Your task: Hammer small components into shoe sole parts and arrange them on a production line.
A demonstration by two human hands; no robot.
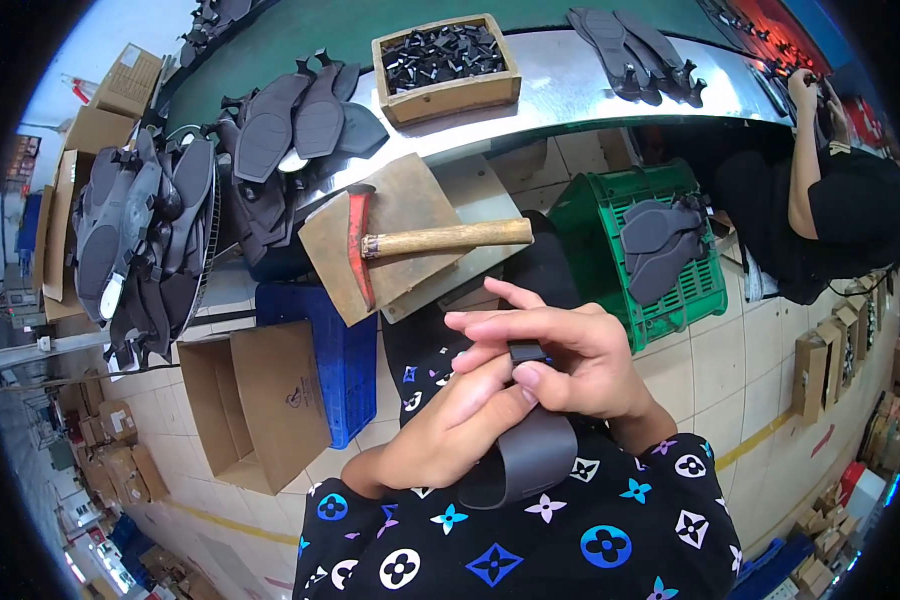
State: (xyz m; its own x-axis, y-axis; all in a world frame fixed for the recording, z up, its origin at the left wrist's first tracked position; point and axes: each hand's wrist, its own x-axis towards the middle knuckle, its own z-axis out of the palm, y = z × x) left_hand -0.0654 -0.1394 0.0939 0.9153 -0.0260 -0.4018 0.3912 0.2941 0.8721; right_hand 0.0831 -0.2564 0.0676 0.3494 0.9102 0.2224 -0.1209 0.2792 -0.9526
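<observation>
My left hand (460, 420) is closed around a dark high-heeled sandal (538, 458) above my lap. Its wide smooth strap bulges out below my fingers, while most of the sole is hidden. My right hand (580, 355) meets the left from the other side, thumb and fingers bent around a small black piece (527, 352) at the sandal's heel end. Whether that piece is the heel or a separate part, I cannot tell. Just beyond my hands, a hammer (440, 238) with a red head and wooden handle lies on a brown board (335, 255).
A wooden box (450, 103) of small black heel tips stands on the metal-edged bench. Dark shoes (270, 125) are piled left of it, more in a round basket (213, 215). A green crate (705, 290) stands right, near a co-worker (815, 210); a cardboard box (280, 400) stands lower left.
</observation>
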